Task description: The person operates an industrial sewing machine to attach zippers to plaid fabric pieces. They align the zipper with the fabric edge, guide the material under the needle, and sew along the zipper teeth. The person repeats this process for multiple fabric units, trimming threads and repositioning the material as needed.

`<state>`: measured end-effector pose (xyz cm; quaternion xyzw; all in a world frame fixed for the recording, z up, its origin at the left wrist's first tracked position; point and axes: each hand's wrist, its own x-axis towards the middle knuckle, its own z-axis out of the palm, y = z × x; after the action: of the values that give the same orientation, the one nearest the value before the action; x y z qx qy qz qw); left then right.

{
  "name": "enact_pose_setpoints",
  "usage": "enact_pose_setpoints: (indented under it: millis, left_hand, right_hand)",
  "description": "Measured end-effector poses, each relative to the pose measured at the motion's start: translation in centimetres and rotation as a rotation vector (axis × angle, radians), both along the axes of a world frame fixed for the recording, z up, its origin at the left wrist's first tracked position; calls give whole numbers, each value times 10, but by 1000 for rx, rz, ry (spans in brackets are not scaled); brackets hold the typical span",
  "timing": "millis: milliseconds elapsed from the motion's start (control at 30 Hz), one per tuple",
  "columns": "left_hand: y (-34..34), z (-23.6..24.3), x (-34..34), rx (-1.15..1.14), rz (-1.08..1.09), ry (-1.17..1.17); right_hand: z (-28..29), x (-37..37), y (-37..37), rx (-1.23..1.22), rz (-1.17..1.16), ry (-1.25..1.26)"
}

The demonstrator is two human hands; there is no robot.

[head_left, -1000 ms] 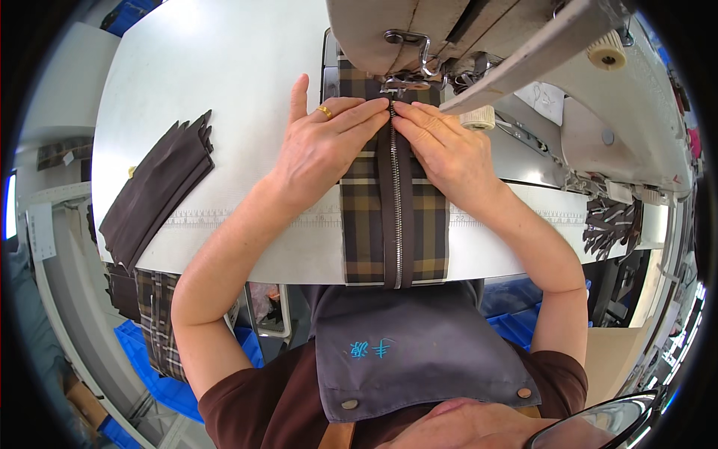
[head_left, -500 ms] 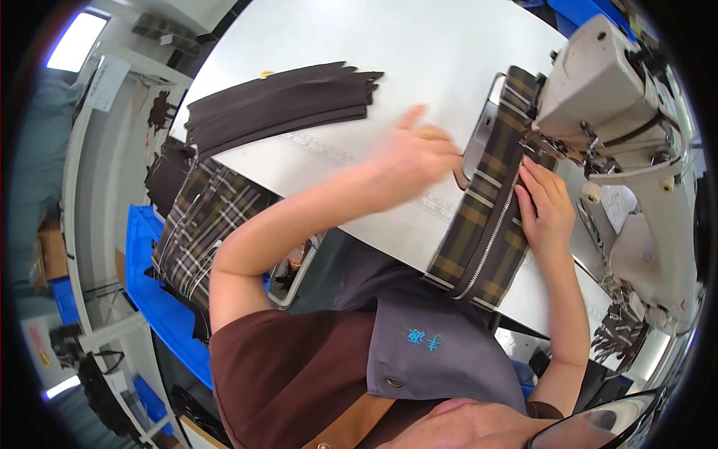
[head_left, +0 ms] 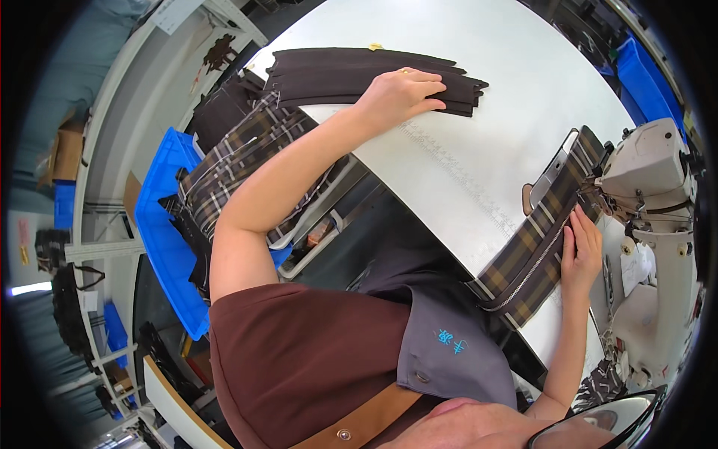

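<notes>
My left hand (head_left: 404,96) reaches across to a stack of dark brown fabric strips (head_left: 321,77) on the far left of the white table. Its fingers rest over the strips near their jagged right ends, with the thumb apart. At the right, my right hand (head_left: 583,258) lies with fingers stretched out along a brown plaid fabric piece (head_left: 502,273). A silver zipper (head_left: 535,271) runs lengthwise on that piece. Its far end sits under the head of a sewing machine (head_left: 645,170). A phone-like silver device (head_left: 550,178) lies beside the fabric, partly covered by it.
The white table (head_left: 449,168) has a printed ruler scale along its near side. More plaid fabric pieces (head_left: 247,161) hang at the left over a blue bin (head_left: 168,224). Another blue bin (head_left: 647,78) stands at the back right, and metal shelving (head_left: 112,251) on the far left.
My left hand has moved left, from beside the plaid piece to the dark strips. My right hand stays on the plaid piece. The whole view has shifted toward the left.
</notes>
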<state>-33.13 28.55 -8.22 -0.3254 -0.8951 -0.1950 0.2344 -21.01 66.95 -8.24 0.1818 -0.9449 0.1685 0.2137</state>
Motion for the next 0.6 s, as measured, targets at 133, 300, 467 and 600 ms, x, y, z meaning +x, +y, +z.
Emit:
enact_pose_setpoints:
  millis: [133, 300, 467, 600]
  left_hand:
    - [-1, -4, -4, -56, 4, 72]
    - [-3, -5, -5, 44, 6, 50]
    - [-5, 3, -12, -10, -1, -80]
    - [-12, 18, -41, 81, 66, -315]
  right_hand:
    - [3, 0, -2, 8, -1, -13]
    - [4, 1, -4, -4, 3, -18]
    - [3, 2, -3, 5, 12, 0]
    - [4, -1, -2, 23, 13, 29]
